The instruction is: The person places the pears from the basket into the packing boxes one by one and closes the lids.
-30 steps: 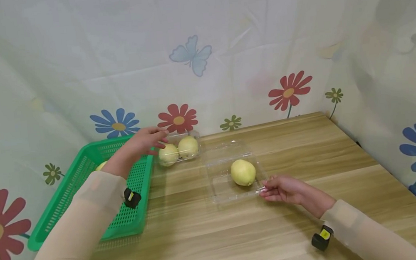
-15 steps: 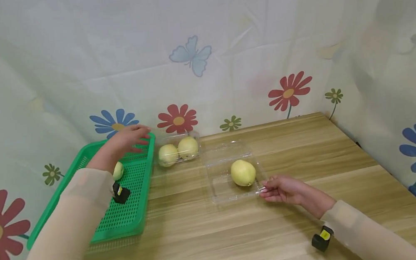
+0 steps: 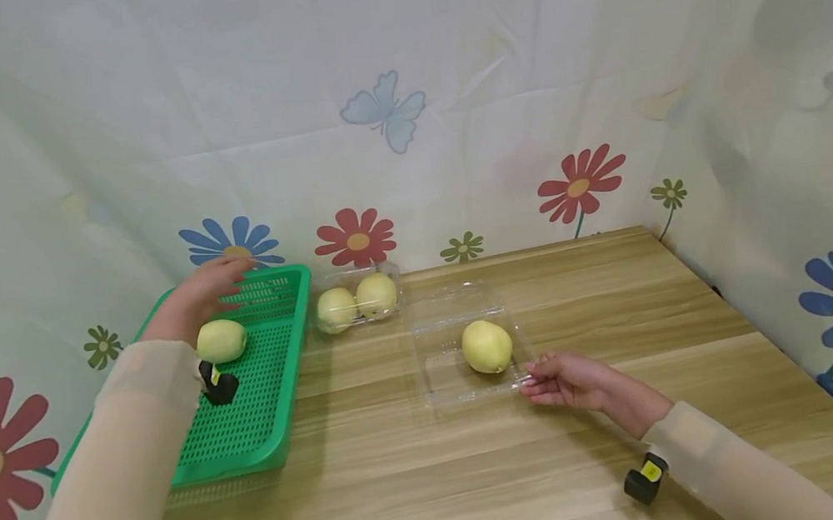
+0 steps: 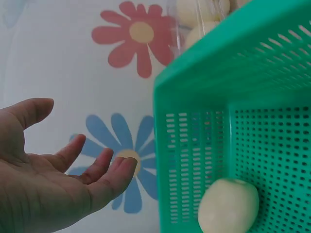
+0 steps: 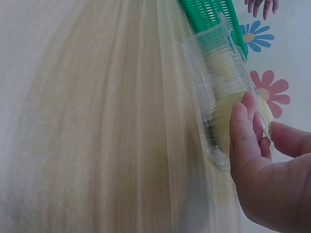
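My left hand (image 3: 197, 298) hovers empty over the far left of the green basket (image 3: 282, 424), its fingers spread and loosely bent. In the left wrist view, the left hand (image 4: 63, 184) is beside the basket's wall. A pale yellow pear (image 3: 222, 341) lies in the basket below that hand. My right hand (image 3: 567, 379) pinches the near right corner of a clear plastic clamshell box (image 3: 443, 375) between thumb and fingers. Its lid is folded back, and one yellow pear (image 3: 487, 347) sits in its right half. In the right wrist view, the right hand (image 5: 267, 179) partly hides that pear.
Another clear clamshell box (image 3: 373, 318) with two pears (image 3: 377, 295) stands at the back, between the basket and the open box. The wooden table (image 3: 423, 485) ends at a flower-printed curtain (image 3: 477, 103) behind and at both sides.
My left hand has moved left, from near the back box to over the basket, and the basket's pear has come into fuller view. The right hand and open box have stayed put.
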The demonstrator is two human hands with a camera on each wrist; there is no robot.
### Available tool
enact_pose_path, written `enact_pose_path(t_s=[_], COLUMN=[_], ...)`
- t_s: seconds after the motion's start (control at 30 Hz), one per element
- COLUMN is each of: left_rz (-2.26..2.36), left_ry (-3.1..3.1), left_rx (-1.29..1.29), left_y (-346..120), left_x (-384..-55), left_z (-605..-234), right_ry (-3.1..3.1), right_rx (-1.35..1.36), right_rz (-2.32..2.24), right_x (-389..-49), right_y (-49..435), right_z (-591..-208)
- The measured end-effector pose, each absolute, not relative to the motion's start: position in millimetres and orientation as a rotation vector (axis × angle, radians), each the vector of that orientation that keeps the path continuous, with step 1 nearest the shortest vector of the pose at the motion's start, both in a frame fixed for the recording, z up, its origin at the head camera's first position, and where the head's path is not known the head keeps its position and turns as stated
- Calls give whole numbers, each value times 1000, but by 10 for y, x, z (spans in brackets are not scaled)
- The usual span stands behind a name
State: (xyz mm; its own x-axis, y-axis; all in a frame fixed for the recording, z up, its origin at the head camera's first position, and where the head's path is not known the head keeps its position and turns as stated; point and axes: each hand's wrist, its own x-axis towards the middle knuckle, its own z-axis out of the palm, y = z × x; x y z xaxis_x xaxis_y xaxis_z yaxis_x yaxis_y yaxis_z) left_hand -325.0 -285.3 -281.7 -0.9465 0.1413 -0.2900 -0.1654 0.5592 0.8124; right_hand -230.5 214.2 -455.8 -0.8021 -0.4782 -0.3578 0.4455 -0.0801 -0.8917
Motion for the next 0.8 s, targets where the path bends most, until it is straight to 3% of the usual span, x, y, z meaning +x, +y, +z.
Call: enact_pose_path(t_s=[0.53, 0.8], left_rz=[1408, 1410], left_ry=[2399, 2412], left_rx=[-338, -368], left_y=[-3351, -3405], left_x=[-3262, -3260], left_z=[-3091, -3172], right_ry=[1580, 1573], right_rx=[-28, -35], right_rz=[-1937, -1944], right_x=[-2297, -2298], right_y=[2143, 2148], right_z=[-4562, -4558])
